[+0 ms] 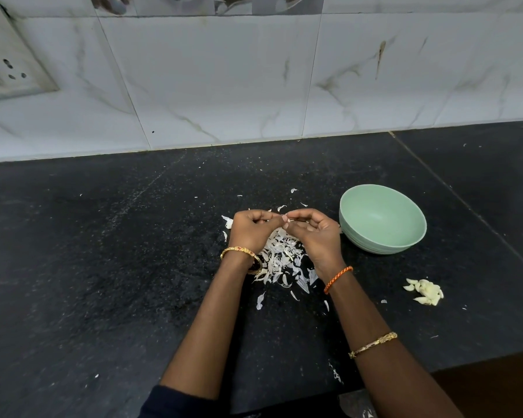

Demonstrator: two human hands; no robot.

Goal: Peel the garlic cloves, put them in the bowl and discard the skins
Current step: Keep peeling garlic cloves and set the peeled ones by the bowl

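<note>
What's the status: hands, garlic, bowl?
Left hand and right hand both pinching one clove above the skin pile. Bowl looks empty; peeled cloves lie on the counter beside it. Nothing blocking.

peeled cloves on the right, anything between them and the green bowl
Nothing visible. The peeled cloves lie on bare black counter in front of the bowl, which looks empty. The skin pile and both hands sit off to the bowl's left.
</note>
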